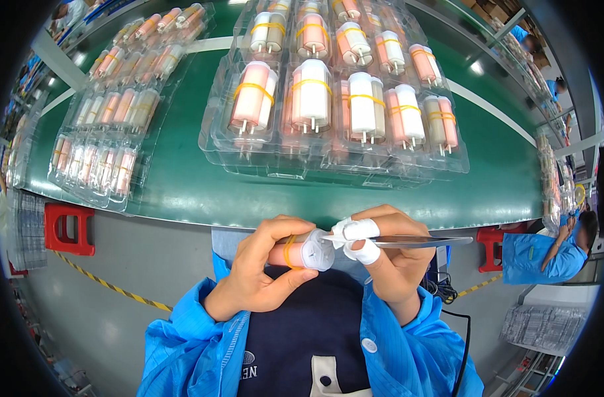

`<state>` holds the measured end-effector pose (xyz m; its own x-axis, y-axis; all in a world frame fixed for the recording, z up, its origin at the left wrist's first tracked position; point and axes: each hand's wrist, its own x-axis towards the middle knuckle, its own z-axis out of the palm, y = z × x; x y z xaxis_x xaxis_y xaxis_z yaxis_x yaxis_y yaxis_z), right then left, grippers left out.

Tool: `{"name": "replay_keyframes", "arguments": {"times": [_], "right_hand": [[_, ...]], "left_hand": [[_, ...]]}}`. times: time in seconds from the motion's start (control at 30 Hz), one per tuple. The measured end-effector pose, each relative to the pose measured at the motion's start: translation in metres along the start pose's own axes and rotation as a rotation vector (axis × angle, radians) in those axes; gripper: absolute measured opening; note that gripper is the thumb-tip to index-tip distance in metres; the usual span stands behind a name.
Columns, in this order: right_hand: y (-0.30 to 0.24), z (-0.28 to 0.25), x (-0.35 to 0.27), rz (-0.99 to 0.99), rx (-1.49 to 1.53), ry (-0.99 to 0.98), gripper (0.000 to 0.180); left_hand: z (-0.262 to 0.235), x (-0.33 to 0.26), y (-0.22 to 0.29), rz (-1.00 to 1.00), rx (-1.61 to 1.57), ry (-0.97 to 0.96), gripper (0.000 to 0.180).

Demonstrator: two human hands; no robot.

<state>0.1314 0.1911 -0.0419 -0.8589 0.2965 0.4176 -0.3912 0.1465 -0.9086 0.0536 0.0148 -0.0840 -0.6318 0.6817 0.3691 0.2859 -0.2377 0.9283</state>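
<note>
My left hand is closed around a bundle of pink and grey cylinders wrapped with a yellow rubber band. The bundle's pale, translucent end faces my right hand. In my right hand, white wraps cover two fingertips, and the fingers pinch a pair of metal tweezers. The tweezers' narrow tips touch or almost touch the end of the bundle; exactly what they meet there is too small to make out. Both hands are held in front of my chest, just off the near edge of the green table.
Transparent plastic trays of banded white, pink and grey cylinders stand stacked ahead of me. More filled trays lie at the left. Red stools flank the grey floor. A person in blue works at the far right.
</note>
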Motion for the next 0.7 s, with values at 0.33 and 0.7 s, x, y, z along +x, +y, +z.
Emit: {"name": "replay_keyframes", "arguments": {"times": [0.33,0.7], "right_hand": [[0.0011,-0.0014,0.0024,-0.064,-0.046,-0.045,0.014],[0.0040,0.0006,0.0027,-0.100,-0.008,-0.037,0.013]], "left_hand": [[0.0005,0.0018,-0.0022,0.107,0.051,0.006,0.050],[-0.0019,0.0005,-0.0022,0.144,0.069,-0.039,0.049]]}}
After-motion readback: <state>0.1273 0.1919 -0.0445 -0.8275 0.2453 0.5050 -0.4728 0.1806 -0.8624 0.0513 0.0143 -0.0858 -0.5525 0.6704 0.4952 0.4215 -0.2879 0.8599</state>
